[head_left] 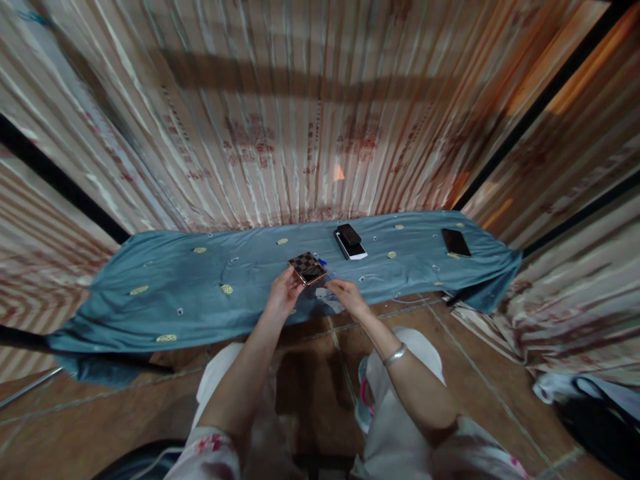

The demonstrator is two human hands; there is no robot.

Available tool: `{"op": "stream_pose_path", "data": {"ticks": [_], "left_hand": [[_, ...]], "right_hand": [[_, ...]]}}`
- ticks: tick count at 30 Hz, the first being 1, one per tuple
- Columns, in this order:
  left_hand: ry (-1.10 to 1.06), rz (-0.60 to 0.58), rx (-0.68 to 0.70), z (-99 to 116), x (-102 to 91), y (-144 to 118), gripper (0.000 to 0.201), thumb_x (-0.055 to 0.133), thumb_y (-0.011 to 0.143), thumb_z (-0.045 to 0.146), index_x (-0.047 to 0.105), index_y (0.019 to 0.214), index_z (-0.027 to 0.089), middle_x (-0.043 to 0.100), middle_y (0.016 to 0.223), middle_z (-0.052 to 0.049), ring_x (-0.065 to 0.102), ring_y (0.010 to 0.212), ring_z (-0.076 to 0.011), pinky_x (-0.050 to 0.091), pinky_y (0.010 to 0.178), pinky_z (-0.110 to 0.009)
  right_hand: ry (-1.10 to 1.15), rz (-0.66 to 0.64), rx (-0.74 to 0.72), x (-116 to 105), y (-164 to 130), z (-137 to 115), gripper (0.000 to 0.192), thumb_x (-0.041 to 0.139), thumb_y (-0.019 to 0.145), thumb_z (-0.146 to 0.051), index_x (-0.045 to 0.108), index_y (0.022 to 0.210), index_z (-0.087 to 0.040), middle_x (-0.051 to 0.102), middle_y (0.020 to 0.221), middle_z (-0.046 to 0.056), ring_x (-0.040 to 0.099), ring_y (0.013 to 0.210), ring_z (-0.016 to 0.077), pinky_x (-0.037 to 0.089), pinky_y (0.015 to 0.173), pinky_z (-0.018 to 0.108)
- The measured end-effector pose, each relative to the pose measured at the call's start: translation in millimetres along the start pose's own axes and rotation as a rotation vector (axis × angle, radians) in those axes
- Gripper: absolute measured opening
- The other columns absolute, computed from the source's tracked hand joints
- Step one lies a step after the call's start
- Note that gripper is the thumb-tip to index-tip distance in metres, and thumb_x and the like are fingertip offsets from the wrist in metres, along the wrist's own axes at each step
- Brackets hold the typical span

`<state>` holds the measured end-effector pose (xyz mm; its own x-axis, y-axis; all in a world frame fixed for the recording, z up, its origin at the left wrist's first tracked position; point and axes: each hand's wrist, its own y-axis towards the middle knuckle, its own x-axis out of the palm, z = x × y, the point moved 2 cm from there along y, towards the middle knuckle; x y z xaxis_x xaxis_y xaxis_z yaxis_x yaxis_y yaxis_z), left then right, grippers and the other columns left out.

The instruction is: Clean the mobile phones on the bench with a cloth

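My left hand (286, 291) grips a small flat phone (307, 268) by its lower left edge. Brown checks cover its upper part; a glossy dark panel and a shiny gold-coloured rim show on the lower part. Just right of it, my right hand (345, 293) is closed in a pinch near the phone's corner. Whatever lies between those fingertips is too small to make out. A small blue thing (321, 262) shows behind the phone's right edge. Below the right fingertips there is a pale, see-through patch (329, 299) that I cannot identify.
A blue patterned cloth (200, 300) covers the long, low table. On it, a black phone-like thing (349, 233) rests on a white-edged box (356, 252). Farther right lies a dark flat device (456, 242). Striped curtains (300, 133) hang behind, between black poles (540, 110).
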<state>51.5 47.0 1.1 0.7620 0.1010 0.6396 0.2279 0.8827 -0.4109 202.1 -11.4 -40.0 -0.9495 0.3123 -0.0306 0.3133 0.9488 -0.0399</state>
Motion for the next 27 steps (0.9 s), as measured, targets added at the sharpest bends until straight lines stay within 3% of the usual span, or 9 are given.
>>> {"op": "stream_pose_path", "data": {"ticks": [8, 12, 14, 17, 20, 27], "left_hand": [[0.025, -0.002, -0.031, 0.4, 1.3, 0.3, 0.011, 0.054, 0.081, 0.014, 0.06, 0.073, 0.014, 0.066, 0.065, -0.003, 0.062, 0.061, -0.0128, 0.051, 0.072, -0.028], [0.07, -0.043, -0.015, -2.2, 2.3, -0.5, 0.009, 0.057, 0.079, 0.014, 0.061, 0.071, 0.014, 0.066, 0.064, -0.003, 0.062, 0.061, -0.0124, 0.05, 0.068, -0.026], [0.099, -0.074, -0.001, -5.9, 3.9, -2.3, 0.007, 0.06, 0.077, 0.015, 0.062, 0.071, 0.013, 0.066, 0.063, -0.003, 0.06, 0.058, -0.012, 0.049, 0.063, -0.025], [0.13, -0.11, 0.011, -13.5, 5.9, -5.0, 0.007, 0.065, 0.073, 0.017, 0.063, 0.07, 0.012, 0.065, 0.06, -0.002, 0.057, 0.052, -0.0106, 0.047, 0.056, -0.023], [0.149, -0.12, 0.03, -19.6, 5.9, -4.6, 0.012, 0.07, 0.067, 0.021, 0.062, 0.066, 0.012, 0.061, 0.054, 0.001, 0.053, 0.048, -0.0088, 0.045, 0.053, -0.022], [0.159, -0.086, 0.067, -23.1, 3.3, 2.4, 0.013, 0.072, 0.063, 0.019, 0.06, 0.061, 0.014, 0.06, 0.053, 0.004, 0.051, 0.047, -0.006, 0.04, 0.053, -0.018]], "right_hand": [[0.191, 0.071, 0.048, -0.8, 2.3, -0.4, 0.04, 0.059, 0.072, -0.054, 0.068, 0.081, -0.016, 0.07, 0.078, 0.005, 0.064, 0.075, 0.0183, 0.049, 0.078, 0.035], [0.194, 0.165, 0.0, -14.4, 5.4, -8.7, 0.038, 0.056, 0.077, -0.05, 0.066, 0.097, -0.019, 0.07, 0.094, 0.006, 0.063, 0.093, 0.02, 0.046, 0.088, 0.036], [0.041, 0.172, -0.147, -17.1, 3.1, -15.8, 0.037, 0.053, 0.081, -0.045, 0.063, 0.109, -0.023, 0.065, 0.112, 0.005, 0.056, 0.11, 0.0204, 0.038, 0.1, 0.037], [-0.357, 0.055, -0.421, -7.2, -7.7, -24.0, 0.04, 0.044, 0.088, -0.036, 0.056, 0.124, -0.022, 0.052, 0.134, 0.007, 0.041, 0.128, 0.0214, 0.026, 0.11, 0.04], [-0.632, -0.023, -0.532, 9.6, -21.6, -25.6, 0.045, 0.034, 0.092, -0.028, 0.046, 0.133, -0.015, 0.042, 0.141, 0.012, 0.032, 0.135, 0.023, 0.021, 0.111, 0.047], [-0.716, -0.177, -0.711, 32.8, -39.3, -29.8, 0.048, 0.028, 0.094, -0.023, 0.034, 0.141, -0.016, 0.037, 0.145, 0.012, 0.025, 0.138, 0.0198, 0.025, 0.112, 0.043]]}}
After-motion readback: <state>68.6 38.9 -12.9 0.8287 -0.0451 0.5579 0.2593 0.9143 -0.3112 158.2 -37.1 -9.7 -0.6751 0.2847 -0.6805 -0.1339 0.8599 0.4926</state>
